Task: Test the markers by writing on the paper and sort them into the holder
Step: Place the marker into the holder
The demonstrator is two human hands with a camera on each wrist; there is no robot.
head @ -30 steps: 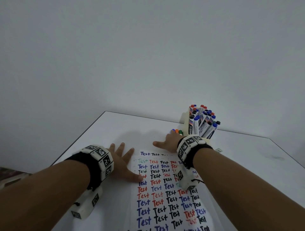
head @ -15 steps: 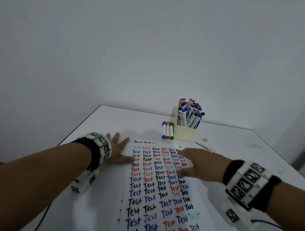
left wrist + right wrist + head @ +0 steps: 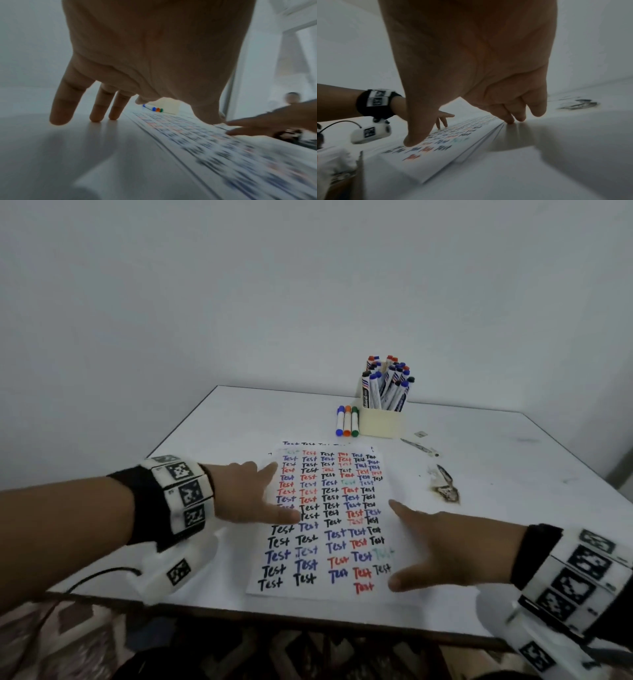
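Since a second ago the right hand [image 3: 442, 546] has left the markers [image 3: 347, 421] beside the holder [image 3: 380, 424]; both hands, left hand [image 3: 246, 494] too, lie spread, empty, on the paper [image 3: 329, 522]. Pressing unevenly could skew the stacked sheets.

paper [image 3: 223, 146] writing blurred, marker labels in holder [image 3: 380, 422] unreadable

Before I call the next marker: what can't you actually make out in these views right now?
- Holder compartments: head view, markers hide the inside.
- Marker labels in the holder: head view, too small.
- Paper writing: left wrist view, motion-blurred.
- Sheets under the top paper: right wrist view shows stacked edges only.
- Left hand fingertips: head view, hidden behind the hand.
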